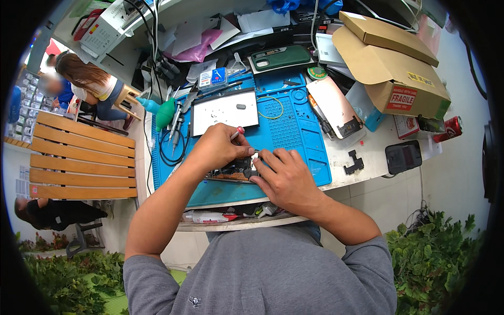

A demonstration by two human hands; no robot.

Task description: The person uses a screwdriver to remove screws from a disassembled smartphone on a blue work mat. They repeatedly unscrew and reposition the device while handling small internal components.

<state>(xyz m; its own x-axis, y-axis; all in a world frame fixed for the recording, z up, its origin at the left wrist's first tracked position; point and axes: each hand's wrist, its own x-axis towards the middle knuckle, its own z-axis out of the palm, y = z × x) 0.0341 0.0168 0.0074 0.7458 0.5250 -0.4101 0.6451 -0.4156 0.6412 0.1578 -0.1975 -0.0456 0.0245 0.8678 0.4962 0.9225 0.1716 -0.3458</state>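
From my end of the feed, I have the left hand (223,146) bent over the work, its thumb and forefinger closed around a slim tool with a red-and-white end (239,131); I can't make out its tip. The right hand (291,176) sits opposite with its fingers curled and only slightly parted, thumb and fingertips at the right end of an opened, flat electronic device with dark and copper-brown innards (229,174). I can't tell whether it grips that device or merely rests against it. The device lies on the near part of a blue workbench mat (215,196), partly hidden by both hands. Just beyond, I see a white rectangular board (207,105) bearing dark specks and a small grey block (241,106). A green rubber blower bulb (165,114) is left of the board, and a black angular bracket-like part (354,163) lies right of the mat.
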